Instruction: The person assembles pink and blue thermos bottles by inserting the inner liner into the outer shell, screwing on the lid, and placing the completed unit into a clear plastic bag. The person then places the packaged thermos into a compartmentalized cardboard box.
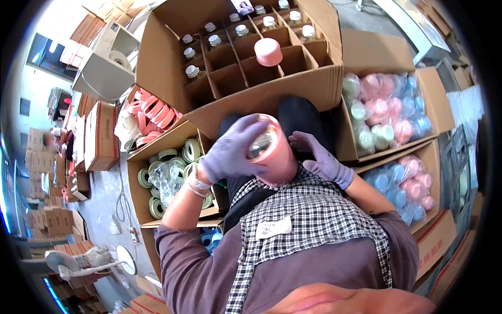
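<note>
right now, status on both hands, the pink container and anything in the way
Left hand gripping pink container. Right hand open beside it, contact unclear. Divided carton ahead, pink cap atop its dividers; nothing seen blocking either hand.

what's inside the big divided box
Several white-capped bottles and a rounded pink piece. Dividers hide the bottles' lower parts; what's under the pink piece is covered.

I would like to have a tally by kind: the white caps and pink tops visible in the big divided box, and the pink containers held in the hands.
White caps: 12
Pink tops: 1
Pink containers, in the left hand: 1
Total: 14 visible
</note>
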Action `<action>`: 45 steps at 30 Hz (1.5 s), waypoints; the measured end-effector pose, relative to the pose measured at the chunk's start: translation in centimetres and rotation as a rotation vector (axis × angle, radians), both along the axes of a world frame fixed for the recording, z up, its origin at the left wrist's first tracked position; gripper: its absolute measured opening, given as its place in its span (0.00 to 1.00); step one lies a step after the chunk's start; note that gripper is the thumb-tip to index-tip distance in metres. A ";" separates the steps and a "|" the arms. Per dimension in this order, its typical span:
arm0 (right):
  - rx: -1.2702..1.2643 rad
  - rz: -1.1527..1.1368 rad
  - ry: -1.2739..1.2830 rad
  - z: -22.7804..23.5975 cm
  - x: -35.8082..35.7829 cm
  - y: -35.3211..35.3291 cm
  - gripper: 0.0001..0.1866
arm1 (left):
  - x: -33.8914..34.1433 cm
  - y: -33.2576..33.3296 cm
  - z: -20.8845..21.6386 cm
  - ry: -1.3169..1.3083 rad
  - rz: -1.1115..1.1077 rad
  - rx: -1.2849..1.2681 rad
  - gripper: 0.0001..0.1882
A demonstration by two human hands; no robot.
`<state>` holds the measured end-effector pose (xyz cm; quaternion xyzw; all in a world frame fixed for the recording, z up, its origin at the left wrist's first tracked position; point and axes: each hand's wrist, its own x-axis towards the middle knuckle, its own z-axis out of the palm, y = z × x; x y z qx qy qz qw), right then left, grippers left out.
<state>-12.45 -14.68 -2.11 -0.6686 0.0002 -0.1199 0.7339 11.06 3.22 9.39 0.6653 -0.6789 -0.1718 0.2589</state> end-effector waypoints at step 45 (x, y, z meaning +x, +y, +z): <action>-0.547 0.043 -0.554 15.6 12.9 3.2 0.34 | -1.6 4.1 -11.9 2.046 -0.011 -0.384 0.40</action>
